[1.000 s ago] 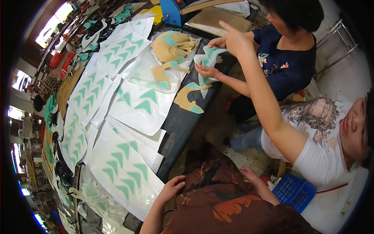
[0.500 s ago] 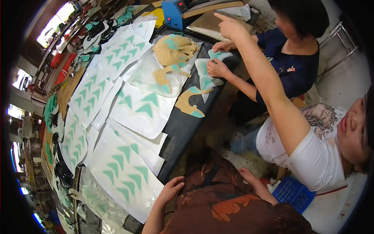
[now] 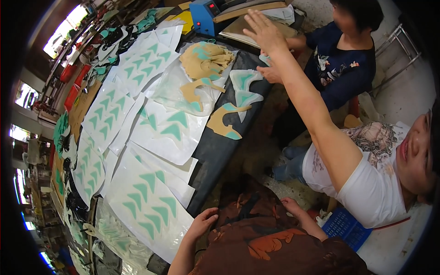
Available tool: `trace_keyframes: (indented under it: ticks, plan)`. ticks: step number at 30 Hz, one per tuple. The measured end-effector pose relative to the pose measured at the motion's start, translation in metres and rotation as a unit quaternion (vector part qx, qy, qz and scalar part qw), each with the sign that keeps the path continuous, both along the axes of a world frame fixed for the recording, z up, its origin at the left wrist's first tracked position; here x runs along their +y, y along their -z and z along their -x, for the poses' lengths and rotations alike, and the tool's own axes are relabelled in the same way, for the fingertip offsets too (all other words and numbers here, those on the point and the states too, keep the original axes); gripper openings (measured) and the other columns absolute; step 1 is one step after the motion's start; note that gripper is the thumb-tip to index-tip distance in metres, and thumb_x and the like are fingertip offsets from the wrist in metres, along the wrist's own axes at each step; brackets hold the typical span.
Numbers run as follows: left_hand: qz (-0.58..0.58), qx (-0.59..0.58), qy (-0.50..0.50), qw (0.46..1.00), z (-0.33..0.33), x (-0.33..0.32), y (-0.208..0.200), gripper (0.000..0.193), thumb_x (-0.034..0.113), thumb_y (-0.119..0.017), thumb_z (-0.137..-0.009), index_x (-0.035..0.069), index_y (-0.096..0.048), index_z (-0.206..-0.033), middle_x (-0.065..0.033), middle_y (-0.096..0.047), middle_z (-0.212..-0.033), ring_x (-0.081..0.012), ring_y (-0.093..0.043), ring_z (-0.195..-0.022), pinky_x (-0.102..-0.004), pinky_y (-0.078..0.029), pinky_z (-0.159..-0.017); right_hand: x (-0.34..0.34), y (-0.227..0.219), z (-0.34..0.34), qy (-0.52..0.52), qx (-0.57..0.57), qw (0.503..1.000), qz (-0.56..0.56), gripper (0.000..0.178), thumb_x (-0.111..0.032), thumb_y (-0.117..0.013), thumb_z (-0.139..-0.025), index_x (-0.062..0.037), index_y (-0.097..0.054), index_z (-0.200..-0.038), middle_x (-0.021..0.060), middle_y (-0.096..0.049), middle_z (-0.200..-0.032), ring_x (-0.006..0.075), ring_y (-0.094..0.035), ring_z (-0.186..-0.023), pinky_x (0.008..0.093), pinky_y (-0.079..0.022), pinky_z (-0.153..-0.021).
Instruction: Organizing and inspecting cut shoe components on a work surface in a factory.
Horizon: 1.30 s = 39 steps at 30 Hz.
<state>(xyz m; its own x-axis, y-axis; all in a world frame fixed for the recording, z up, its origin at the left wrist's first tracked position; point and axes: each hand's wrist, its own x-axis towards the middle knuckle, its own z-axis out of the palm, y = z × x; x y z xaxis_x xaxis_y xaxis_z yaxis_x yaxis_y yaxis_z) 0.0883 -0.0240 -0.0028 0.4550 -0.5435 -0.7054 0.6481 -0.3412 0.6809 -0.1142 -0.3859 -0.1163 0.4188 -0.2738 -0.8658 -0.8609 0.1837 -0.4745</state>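
My left hand (image 3: 204,222) rests beside the table edge, its fingers lying against my brown patterned garment (image 3: 256,224); it holds nothing. On the garment's other side, my right hand (image 3: 291,206) lies with loosely extended fingers and nothing visible in it. Nearest my left hand is a white sheet (image 3: 174,231) bearing green chevron-shaped pieces (image 3: 160,214). Several similar sheets overlap farther up the table. Beyond them are tan cut pieces with green patches (image 3: 225,121), a pile of tan pieces (image 3: 208,57) and white-and-green pieces (image 3: 245,85).
A person in a white shirt (image 3: 376,192) stretches an arm across the right side. Behind it, another person in dark blue (image 3: 343,68) holds a small piece. A blue box device (image 3: 203,18) stands at the far end; a blue plastic basket (image 3: 346,227) is low right.
The white-shirted person's pointing hand has opened and shifted left. The person in dark blue has leaned back, drawing hands and a piece off the table. My hands remain nearly still.
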Motion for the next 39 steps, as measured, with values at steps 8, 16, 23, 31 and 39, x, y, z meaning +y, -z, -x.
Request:
trace_keyframes:
  ticks: [8, 16, 23, 31, 39]
  plan:
    - [-0.001, 0.0, -0.004, 1.0, 0.001, -0.001, -0.002, 0.037, 0.014, -0.054, -0.086, 0.003, -0.047, -0.121, -0.0077, -0.054, -0.114, -0.0148, -0.05, -0.104, -0.0259, -0.04, -0.088, -0.002, 0.013, 0.007, -0.009, 0.013, 1.0, -0.001, 0.023, -0.014, -0.046, -0.086, -0.0039, -0.054, -0.104, 0.0042, -0.058, -0.084, 0.0134, -0.055, -0.071, 0.0265, -0.045, -0.061]
    - [0.003, -0.005, -0.013, 1.0, 0.009, 0.006, 0.001, 0.036, 0.014, -0.053, -0.087, 0.002, -0.047, -0.12, -0.0079, -0.054, -0.113, -0.0147, -0.05, -0.104, -0.0262, -0.04, -0.088, 0.006, 0.009, 0.001, -0.023, 0.009, 1.0, 0.015, 0.025, -0.014, -0.045, -0.085, -0.0033, -0.053, -0.106, 0.006, -0.057, -0.087, 0.0158, -0.055, -0.073, 0.0281, -0.045, -0.063]
    - [0.002, -0.02, -0.008, 1.0, 0.023, 0.017, 0.01, 0.036, 0.013, -0.053, -0.087, 0.002, -0.047, -0.12, -0.0083, -0.055, -0.112, -0.0147, -0.051, -0.103, -0.026, -0.04, -0.088, 0.014, 0.02, 0.01, -0.032, -0.004, 0.999, 0.01, 0.023, -0.012, -0.044, -0.085, -0.0035, -0.054, -0.104, 0.0057, -0.057, -0.084, 0.0153, -0.054, -0.071, 0.0282, -0.044, -0.062]
    - [0.009, -0.016, -0.018, 1.0, 0.027, 0.02, 0.019, 0.036, 0.015, -0.053, -0.087, 0.002, -0.048, -0.12, -0.0086, -0.055, -0.112, -0.015, -0.051, -0.104, -0.0261, -0.04, -0.089, 0.018, 0.03, 0.013, 0.0, -0.009, 1.0, -0.006, 0.022, -0.012, -0.042, -0.086, -0.0044, -0.053, -0.103, 0.0052, -0.058, -0.084, 0.0151, -0.053, -0.071, 0.0283, -0.044, -0.06]
    - [0.018, -0.017, -0.006, 1.0, 0.017, 0.013, 0.021, 0.037, 0.016, -0.053, -0.087, 0.002, -0.047, -0.121, -0.0087, -0.055, -0.113, -0.0151, -0.05, -0.105, -0.026, -0.039, -0.089, 0.015, 0.044, 0.019, -0.023, -0.01, 0.999, 0.026, 0.022, -0.011, -0.04, -0.088, -0.0039, -0.053, -0.104, 0.0068, -0.058, -0.087, 0.0173, -0.054, -0.072, 0.0296, -0.045, -0.06]
